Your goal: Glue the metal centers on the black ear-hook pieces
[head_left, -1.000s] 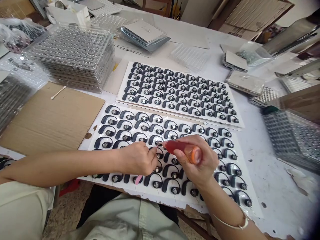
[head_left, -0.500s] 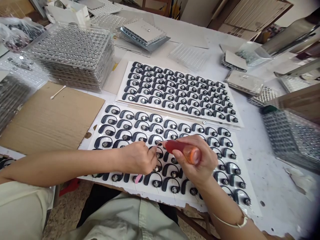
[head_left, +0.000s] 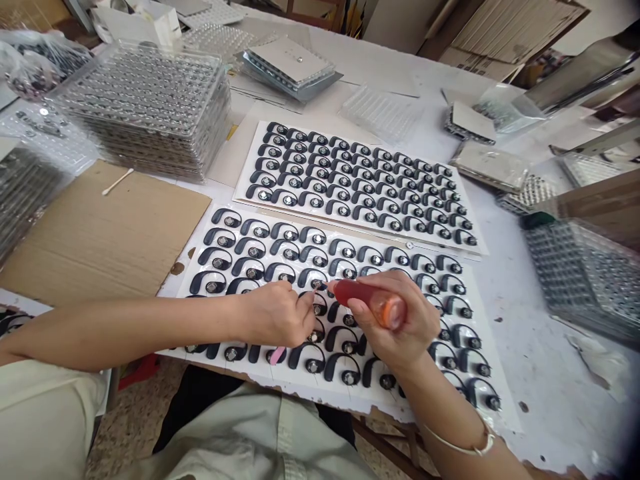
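Observation:
My right hand is wrapped round a red squeeze bottle, tilted with its narrow tip toward the left. The tip is close to one of the black ear-hook parts with a round silver piece. Beside it my left hand is closed in a pinch on what looks like pink tweezers. Their flat pink end shows below the hand, and most of the rest is hidden by the fingers. Rows of these black parts lie on a white sheet under both hands.
Behind is a second white sheet of black parts. At left lie brown cardboard with a cotton swab and a tall stack of clear trays. More trays stand at right. The table edge runs before my lap.
My right hand and the red bottle have shifted very slightly to the right. The left hand keeps its pinch in nearly the same place.

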`<state>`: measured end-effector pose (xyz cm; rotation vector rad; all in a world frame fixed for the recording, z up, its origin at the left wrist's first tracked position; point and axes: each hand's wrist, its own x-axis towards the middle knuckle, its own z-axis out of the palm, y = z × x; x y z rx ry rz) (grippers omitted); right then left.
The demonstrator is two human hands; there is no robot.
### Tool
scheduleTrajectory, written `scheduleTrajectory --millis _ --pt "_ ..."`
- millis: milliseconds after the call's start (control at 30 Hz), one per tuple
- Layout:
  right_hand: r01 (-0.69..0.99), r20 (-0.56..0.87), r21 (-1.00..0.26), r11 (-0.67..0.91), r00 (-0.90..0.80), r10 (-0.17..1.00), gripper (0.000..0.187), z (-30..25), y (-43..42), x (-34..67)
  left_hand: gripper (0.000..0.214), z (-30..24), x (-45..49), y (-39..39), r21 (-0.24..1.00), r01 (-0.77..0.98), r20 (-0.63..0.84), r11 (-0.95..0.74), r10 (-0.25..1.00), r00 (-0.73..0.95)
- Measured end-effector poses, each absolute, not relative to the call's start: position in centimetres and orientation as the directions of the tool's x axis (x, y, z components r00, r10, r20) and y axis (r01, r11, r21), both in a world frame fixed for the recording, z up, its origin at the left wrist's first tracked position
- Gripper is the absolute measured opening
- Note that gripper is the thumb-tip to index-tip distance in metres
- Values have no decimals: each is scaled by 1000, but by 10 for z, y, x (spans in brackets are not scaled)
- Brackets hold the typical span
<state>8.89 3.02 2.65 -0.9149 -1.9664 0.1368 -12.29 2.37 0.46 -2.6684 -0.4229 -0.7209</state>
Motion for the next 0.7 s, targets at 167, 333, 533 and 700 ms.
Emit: scheduleTrajectory --millis 167,333,533,700 --pt "534 706 -443 721 -289 647 23 25 29 89 15 5 -123 23 -247 377 533 -893 200 822" --pt "543 695 -433 720 -307 650 24 26 28 88 14 5 -123 24 -256 375 506 -891 207 837" --pt "536 712 -440 720 -281 644 22 26 29 87 14 5 -123 24 -267 376 510 -887 201 836" --pt "499 698 -519 693 -221 682 25 35 26 96 8 5 -125 24 -284 361 481 -888 193 855"
